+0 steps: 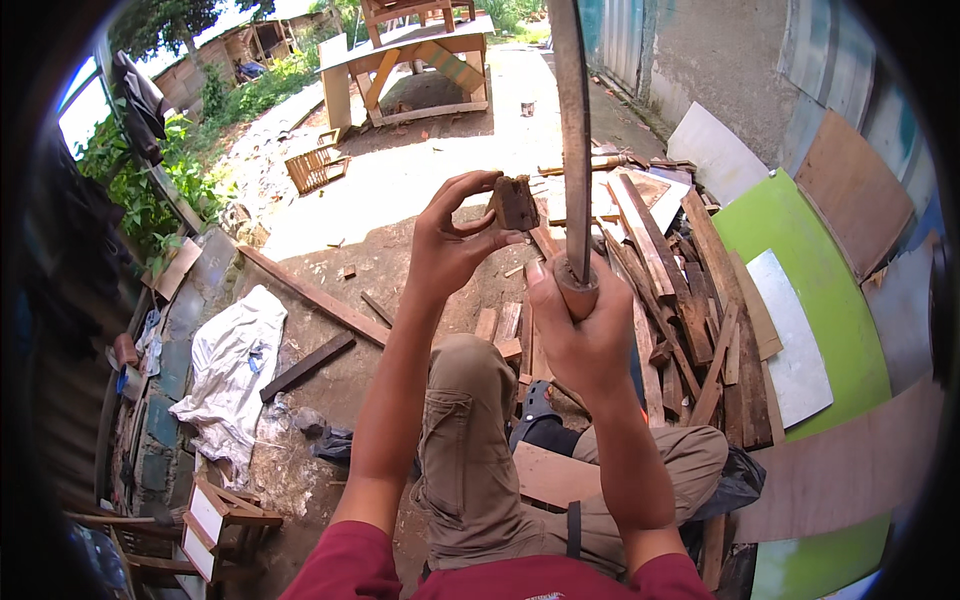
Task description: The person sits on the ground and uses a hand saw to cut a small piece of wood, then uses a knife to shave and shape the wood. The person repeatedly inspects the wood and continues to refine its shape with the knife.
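My left hand (455, 228) pinches a small dark wooden block (516, 204) between thumb and fingers, held up in front of me. Its upper edge looks rough and broken. Close by on the right, my right hand (590, 325) is wrapped round the round wooden handle of a machete (575, 130). The long dark blade points upward, and its tip runs out of the top of the view. Block and blade are apart, with a narrow gap between them. Below the hands are my bent legs in brown trousers (465, 460).
Scrap wood strips (690, 300) are heaped on the right, beside a green board (800, 270) and other sheets. A white cloth (235, 360) and a dark wood strip (308, 367) lie left. Farther off stand a wooden table (420, 50) and a small slatted wooden piece (315, 168).
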Tool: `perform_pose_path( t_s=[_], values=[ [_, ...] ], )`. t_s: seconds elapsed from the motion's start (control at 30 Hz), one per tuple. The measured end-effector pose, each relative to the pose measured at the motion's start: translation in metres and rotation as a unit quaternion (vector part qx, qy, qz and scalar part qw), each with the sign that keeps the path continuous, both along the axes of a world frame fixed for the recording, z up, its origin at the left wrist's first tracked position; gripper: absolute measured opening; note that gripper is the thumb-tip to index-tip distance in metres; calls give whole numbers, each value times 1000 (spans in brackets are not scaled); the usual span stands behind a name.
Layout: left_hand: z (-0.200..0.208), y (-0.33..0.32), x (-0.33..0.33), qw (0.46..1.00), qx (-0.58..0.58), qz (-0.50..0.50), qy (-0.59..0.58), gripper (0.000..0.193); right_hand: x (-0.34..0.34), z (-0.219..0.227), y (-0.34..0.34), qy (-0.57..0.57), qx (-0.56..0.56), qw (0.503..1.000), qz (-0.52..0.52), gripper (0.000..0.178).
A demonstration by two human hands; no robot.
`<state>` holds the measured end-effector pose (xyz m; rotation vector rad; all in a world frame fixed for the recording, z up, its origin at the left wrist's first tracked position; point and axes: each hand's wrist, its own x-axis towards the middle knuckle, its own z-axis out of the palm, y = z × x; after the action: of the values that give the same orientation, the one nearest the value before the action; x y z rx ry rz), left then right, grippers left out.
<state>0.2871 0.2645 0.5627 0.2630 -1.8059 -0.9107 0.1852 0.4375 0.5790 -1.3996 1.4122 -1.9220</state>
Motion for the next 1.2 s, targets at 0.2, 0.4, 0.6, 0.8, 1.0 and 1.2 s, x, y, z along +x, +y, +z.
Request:
perform_pose_path(
  t_s=[0.2,0.4,0.6,0.8,1.0,1.2],
  values=[
    [2,-5,-1,1000,0,8,-2,68,-6,-11,-22,58,152,986,-25,21],
    [0,-9,5,1000,4,-8,-3,68,-11,-48,-43,-37,111,992,55,21],
    [3,-7,8,999,-30,-3,-12,68,-19,-28,-28,-234,140,926,260,22],
    [4,-5,1,1000,-17,-6,-23,68,2,-8,-4,-26,-71,997,-5,20],
    [-2,-2,9,1000,19,-1,-23,73,-19,-70,-38,21,237,970,-48,21],
    [-11,1,16,999,-13,4,-36,73,-14,-113,-47,-50,173,983,-39,19]
  ],
)
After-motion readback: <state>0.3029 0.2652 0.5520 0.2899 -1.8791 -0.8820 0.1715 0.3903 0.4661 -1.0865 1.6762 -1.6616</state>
